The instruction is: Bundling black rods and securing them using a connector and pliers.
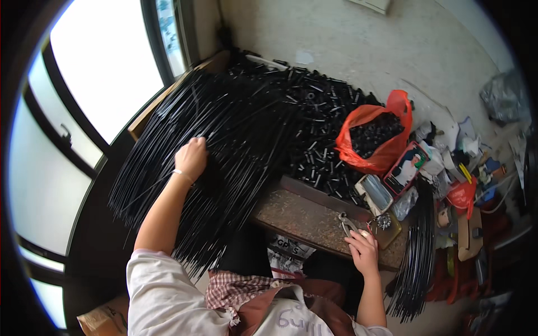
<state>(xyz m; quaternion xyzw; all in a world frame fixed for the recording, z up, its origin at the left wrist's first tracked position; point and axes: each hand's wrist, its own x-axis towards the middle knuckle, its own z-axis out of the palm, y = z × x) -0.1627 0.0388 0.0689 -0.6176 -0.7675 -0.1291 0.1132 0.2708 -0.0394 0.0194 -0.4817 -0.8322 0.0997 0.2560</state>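
A big heap of long, thin black cables (pixel 246 123) spreads over the left of the table, their ends hanging past its front edge. My left hand (pixel 191 158) is closed at the middle of this heap; whatever its fingers grip is hidden. At the table's front edge, my right hand (pixel 363 246) is wrapped around a pair of metal pincers (pixel 345 221), jaws pointing away from me. Beside the pincers lies a small round metal piece (pixel 384 222). Short black tubular parts (pixel 319 162) are piled behind a low ledge (pixel 325 197), right of the cables.
A red plastic bag (pixel 358 151) of small black parts stands at the right. Near it are a phone (pixel 404 171) showing a picture and a small pale box (pixel 374 193). More black cables (pixel 417 263) hang over the right edge. Windows (pixel 106 67) line the left.
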